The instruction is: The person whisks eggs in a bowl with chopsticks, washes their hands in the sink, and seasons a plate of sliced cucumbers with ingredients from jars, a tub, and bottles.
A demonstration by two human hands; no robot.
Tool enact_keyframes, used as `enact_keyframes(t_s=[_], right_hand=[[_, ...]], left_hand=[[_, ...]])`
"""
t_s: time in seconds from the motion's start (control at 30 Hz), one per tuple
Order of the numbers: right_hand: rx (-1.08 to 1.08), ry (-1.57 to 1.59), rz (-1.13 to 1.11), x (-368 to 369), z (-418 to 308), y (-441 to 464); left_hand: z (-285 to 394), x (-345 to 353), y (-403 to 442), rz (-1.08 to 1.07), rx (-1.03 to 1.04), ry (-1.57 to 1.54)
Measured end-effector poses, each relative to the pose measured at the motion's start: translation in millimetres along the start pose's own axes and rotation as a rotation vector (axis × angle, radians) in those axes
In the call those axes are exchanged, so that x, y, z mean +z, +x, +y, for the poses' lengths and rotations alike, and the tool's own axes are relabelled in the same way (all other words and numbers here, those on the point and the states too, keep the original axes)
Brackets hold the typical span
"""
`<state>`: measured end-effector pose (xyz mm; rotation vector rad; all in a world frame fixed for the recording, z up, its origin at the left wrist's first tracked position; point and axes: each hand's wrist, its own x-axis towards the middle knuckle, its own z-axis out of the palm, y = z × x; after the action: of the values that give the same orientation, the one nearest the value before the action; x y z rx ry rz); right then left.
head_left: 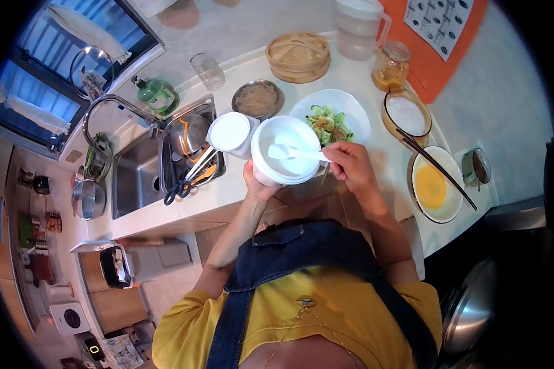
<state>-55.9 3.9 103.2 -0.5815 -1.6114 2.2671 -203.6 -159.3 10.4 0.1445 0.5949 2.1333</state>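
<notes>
My left hand (260, 183) is wrapped around the lower left side of a white plastic tub (285, 178), held up in front of the counter edge. Between the thumb and fingers of my right hand (352, 165) is the handle of a white spoon (303, 154). Its bowl is over the tub's opening; what lies inside the tub is pale and hard to make out. Just beyond, a white plate (358, 109) carries chopped green cucumber (329, 123) with a brownish topping. A container with a round white lid (229, 130) stands left of the tub.
A metal bowl (258, 99) and bamboo steamer (298, 56) stand behind. On the right are a bowl of yellow liquid (431, 186) with chopsticks (440, 170) across it, a dish of white powder (407, 115) and a glass jar (391, 64). The sink (135, 181) is left.
</notes>
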Motion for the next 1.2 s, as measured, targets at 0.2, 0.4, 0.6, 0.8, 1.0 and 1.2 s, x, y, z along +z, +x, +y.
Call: enact_keyframes(t_s=[0.2, 0.4, 0.6, 0.8, 1.0, 1.2], right_hand=[[0.008, 0.053, 0.065, -16, -1, -3], [-0.019, 0.063, 0.197, -31, -6, 0], [-0.079, 0.102, 0.298, -52, -2, 17], [-0.203, 0.006, 0.377, -67, 14, 42], [-0.322, -0.210, 0.502, -77, 21, 64], [-0.418, -0.281, 0.542, -87, 21, 67]], left_hand=[[-15, -2, 6, -0.066, -0.076, -0.015], [-24, -4, 10, -0.059, -0.106, -0.060], [-23, -23, -3, -0.137, -0.157, -0.084], [-25, -37, -18, -0.006, -0.136, -0.128], [-23, -39, -27, 0.011, -0.132, -0.076], [-19, -39, -28, 0.052, -0.116, -0.108]])
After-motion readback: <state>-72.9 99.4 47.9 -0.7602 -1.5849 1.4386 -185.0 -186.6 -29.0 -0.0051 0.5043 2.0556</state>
